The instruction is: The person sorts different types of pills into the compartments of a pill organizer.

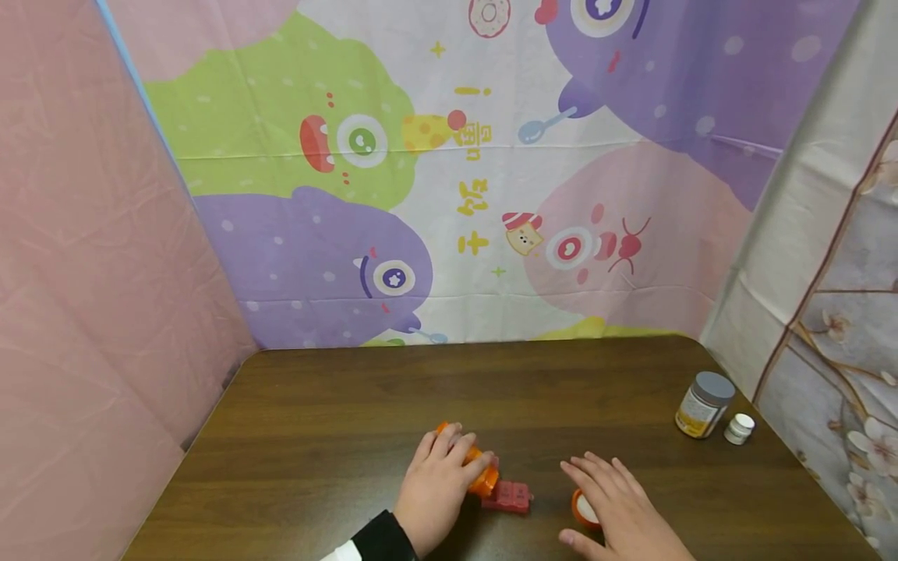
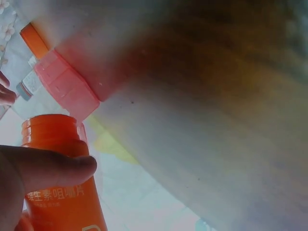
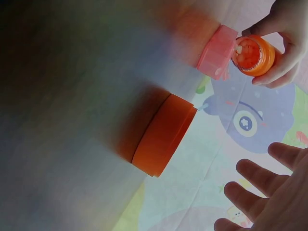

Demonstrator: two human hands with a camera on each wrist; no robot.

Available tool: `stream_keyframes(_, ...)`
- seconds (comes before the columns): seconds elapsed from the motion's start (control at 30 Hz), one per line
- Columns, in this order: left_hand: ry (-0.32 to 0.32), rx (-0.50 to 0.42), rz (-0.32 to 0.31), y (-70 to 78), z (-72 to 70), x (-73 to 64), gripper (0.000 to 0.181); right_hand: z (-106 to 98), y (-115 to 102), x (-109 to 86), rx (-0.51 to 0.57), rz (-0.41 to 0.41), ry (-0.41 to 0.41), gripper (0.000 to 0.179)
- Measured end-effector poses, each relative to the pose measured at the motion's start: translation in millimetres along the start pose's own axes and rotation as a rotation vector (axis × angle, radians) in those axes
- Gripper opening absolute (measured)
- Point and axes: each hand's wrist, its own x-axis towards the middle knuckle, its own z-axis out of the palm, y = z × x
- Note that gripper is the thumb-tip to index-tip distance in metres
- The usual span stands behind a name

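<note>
My left hand (image 1: 433,487) grips an orange bottle (image 1: 482,481), tilted over toward the right, its mouth uncovered. Pale tablets (image 3: 248,50) show inside it in the right wrist view. The bottle's mouth is right by a translucent red pill box (image 1: 510,496) with compartments, on the table. Whether the two touch, I cannot tell. To the right, my right hand (image 1: 620,510) spreads its fingers and holds nothing. Close beside and partly under it lies the orange cap (image 3: 163,135), its pale inside facing up in the head view.
A jar with a grey lid (image 1: 705,405) and a small white bottle (image 1: 740,428) stand near the right edge of the brown table (image 1: 337,405). A cartoon-print cloth (image 1: 477,273) hangs behind the table, with further cloths at both sides.
</note>
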Motion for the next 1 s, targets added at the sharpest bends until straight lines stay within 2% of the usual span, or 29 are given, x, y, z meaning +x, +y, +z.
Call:
stream_keyframes(0.63,0.011,-0.022,-0.016,0.3,1.8,-1.3,0.047,-0.2,2.0,-1.4,-0.014,-0.022,0.018,0.072)
stream_keyframes(1.0,-0.01,-0.066,-0.058,1.1,3.1,-3.6,0.049,-1.0,1.2,-2.3,0.005,0.0,-0.003,0.07)
